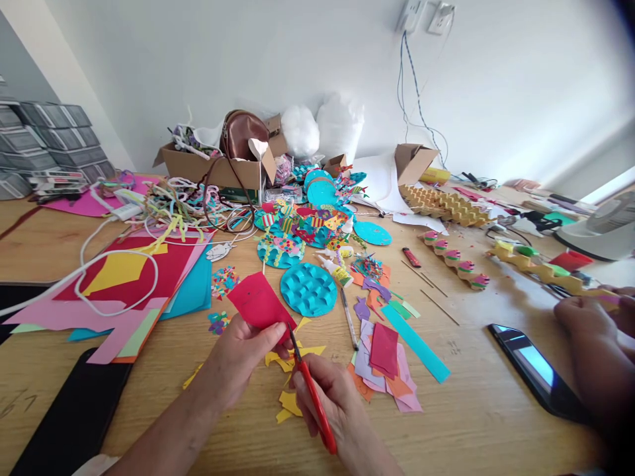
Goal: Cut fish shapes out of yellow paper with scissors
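Observation:
My left hand (pixel 243 354) pinches a piece of red paper (pixel 260 301) near its lower right corner, the thumb on top. My right hand (pixel 330 390) grips red-handled scissors (pixel 313 403), whose dark blades meet the paper's edge beside my left thumb. Whether the blades are fully closed is hard to see. Just beyond the red paper lies a round turquoise disc (pixel 308 289) covered with curled paper strips. Yellow paper scraps (pixel 292 402) are scattered on the wooden table under and around my hands.
Coloured paper sheets (pixel 133 277) and a white cable (pixel 156 264) lie at left. Glue bottles (pixel 337 271), a pen (pixel 348 320) and paper offcuts (pixel 384 350) sit right of the disc. At far right, another person's hands (pixel 585 324) hold an egg-carton strip (pixel 546 268) near a phone (pixel 536 370).

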A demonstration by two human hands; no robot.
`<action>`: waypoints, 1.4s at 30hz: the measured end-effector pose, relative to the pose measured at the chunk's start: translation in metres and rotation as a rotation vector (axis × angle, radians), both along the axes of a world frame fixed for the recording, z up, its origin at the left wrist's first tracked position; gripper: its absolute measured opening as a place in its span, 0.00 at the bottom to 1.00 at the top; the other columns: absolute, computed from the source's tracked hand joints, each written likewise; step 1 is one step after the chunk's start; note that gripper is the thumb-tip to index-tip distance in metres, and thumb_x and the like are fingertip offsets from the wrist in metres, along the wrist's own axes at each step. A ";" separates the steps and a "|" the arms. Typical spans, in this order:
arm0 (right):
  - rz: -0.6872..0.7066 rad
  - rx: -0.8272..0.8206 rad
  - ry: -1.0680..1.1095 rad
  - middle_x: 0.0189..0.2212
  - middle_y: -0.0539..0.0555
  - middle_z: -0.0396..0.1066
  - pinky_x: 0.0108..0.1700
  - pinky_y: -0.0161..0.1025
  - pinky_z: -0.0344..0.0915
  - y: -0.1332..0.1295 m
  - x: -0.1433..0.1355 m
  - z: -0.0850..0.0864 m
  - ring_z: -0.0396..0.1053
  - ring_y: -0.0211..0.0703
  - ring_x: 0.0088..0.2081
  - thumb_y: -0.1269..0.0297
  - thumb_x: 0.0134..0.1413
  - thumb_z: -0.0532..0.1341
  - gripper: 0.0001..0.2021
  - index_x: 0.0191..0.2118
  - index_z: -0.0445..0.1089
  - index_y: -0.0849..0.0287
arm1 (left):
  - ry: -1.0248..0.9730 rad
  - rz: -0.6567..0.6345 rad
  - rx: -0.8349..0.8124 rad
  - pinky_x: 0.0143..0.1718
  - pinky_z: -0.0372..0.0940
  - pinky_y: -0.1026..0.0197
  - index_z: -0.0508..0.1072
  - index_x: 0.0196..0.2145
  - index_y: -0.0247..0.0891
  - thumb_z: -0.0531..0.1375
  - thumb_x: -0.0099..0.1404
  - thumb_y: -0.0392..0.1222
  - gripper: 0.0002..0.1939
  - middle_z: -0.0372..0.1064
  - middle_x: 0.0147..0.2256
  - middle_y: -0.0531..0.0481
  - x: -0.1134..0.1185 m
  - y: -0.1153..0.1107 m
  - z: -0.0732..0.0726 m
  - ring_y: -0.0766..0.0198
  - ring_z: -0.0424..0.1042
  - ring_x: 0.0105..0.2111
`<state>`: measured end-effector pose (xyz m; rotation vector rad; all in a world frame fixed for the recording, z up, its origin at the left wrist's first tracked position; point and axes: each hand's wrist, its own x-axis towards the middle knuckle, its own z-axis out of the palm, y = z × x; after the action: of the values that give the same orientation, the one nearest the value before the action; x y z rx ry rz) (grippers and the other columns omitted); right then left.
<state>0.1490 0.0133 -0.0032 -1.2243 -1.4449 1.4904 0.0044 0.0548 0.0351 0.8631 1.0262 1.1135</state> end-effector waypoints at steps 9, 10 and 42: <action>0.002 -0.002 -0.039 0.14 0.43 0.50 0.17 0.30 0.44 -0.001 0.004 -0.007 0.48 0.31 0.17 0.45 0.56 0.56 0.23 0.20 0.54 0.57 | 0.031 -0.133 0.013 0.26 0.66 0.65 0.76 0.25 0.36 0.63 0.54 0.38 0.04 0.74 0.21 0.51 -0.009 0.003 -0.007 0.65 0.71 0.23; 0.005 -0.001 -0.048 0.13 0.43 0.50 0.17 0.30 0.44 -0.002 0.005 -0.007 0.47 0.31 0.16 0.45 0.56 0.56 0.23 0.20 0.54 0.56 | 0.032 -0.149 0.017 0.26 0.66 0.65 0.76 0.24 0.36 0.62 0.55 0.38 0.04 0.75 0.21 0.51 -0.010 0.004 -0.008 0.65 0.71 0.23; 0.137 0.008 -0.159 0.15 0.43 0.49 0.20 0.33 0.41 -0.005 0.025 0.000 0.45 0.32 0.19 0.51 0.61 0.53 0.22 0.21 0.53 0.57 | 0.129 -0.346 -0.027 0.25 0.66 0.65 0.77 0.24 0.37 0.63 0.52 0.36 0.02 0.75 0.22 0.50 -0.020 0.008 -0.006 0.63 0.73 0.24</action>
<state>0.1742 0.0081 -0.0033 -1.2847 -1.6676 1.5033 -0.0151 0.0628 0.0286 1.0559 0.9503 0.7587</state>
